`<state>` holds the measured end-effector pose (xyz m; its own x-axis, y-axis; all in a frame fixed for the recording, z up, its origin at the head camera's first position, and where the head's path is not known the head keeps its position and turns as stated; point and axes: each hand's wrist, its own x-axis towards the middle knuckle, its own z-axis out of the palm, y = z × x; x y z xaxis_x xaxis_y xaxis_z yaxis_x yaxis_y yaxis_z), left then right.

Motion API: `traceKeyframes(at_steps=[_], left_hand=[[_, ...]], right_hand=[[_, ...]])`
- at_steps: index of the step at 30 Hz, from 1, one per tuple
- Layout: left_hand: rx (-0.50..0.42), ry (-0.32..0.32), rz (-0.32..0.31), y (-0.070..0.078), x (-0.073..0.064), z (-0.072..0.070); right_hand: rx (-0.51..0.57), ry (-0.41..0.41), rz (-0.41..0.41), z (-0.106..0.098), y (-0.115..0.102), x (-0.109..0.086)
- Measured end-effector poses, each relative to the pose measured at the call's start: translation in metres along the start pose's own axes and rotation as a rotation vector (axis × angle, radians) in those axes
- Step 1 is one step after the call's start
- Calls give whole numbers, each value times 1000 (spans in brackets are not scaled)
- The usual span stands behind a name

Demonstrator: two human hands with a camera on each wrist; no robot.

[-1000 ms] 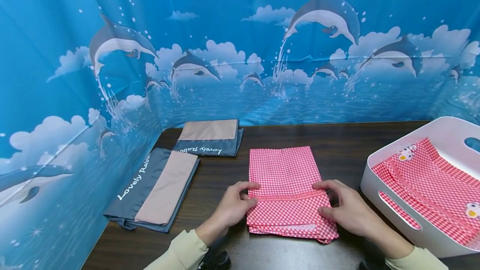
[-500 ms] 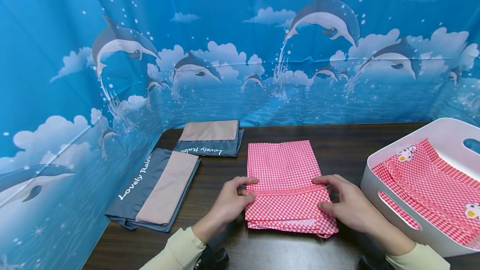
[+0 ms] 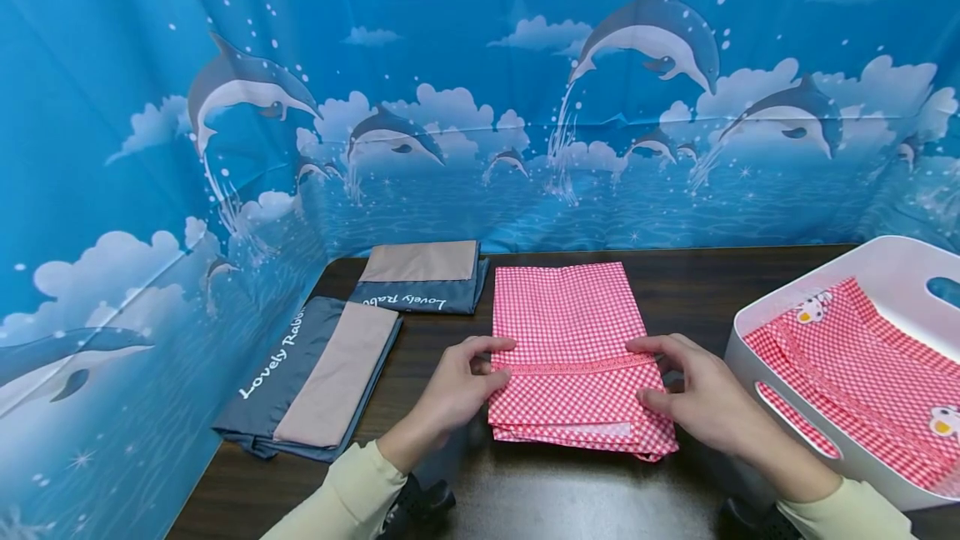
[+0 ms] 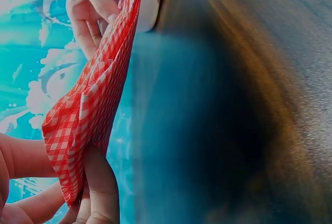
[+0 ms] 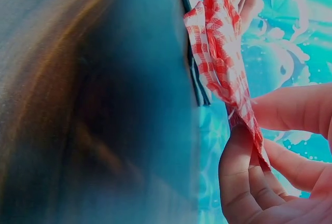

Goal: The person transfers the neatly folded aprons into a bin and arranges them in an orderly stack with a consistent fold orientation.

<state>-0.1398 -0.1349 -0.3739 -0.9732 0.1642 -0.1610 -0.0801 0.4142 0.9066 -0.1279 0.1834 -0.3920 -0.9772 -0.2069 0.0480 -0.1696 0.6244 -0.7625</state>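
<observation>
A folded red-and-white checked cloth point(image 3: 566, 311) is held between my two hands in the head view. My left hand point(image 3: 459, 380) pinches its left side, and my right hand point(image 3: 703, 400) pinches the right side. From the left wrist, the cloth point(image 4: 93, 105) appears edge-on, with fingers of the left hand point(image 4: 101, 182) on both faces. Likewise in the right wrist view, the right hand point(image 5: 290, 182) grips the edge of the cloth point(image 5: 223, 63). The layers look raised off the table. Some fingertips are hidden by the fabric.
To the right stands a white basket point(image 3: 795, 419) with more red checked cloth point(image 3: 870, 365) bearing duck-like prints. Two folded dark-blue and beige cloths, one nearer point(image 3: 330, 365) and one farther point(image 3: 423, 261), lie at left on the dark wooden table point(image 3: 697, 290). A dolphin-print curtain point(image 3: 480, 90) surrounds it.
Both hands have carried the folded checked cloth slightly up the head view, away from the body, keeping their hold on its sides. The basket and blue cloths stay put.
</observation>
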Motion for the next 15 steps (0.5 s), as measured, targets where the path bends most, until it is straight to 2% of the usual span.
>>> traceKeyframes(at_steps=[9,15], left_hand=[[2,24,22,12,-2,-5],[-2,34,26,18,-1,-7]], right_hand=[[14,56,-55,-4,-8,-2],[13,64,-64,-8,-10,-3]])
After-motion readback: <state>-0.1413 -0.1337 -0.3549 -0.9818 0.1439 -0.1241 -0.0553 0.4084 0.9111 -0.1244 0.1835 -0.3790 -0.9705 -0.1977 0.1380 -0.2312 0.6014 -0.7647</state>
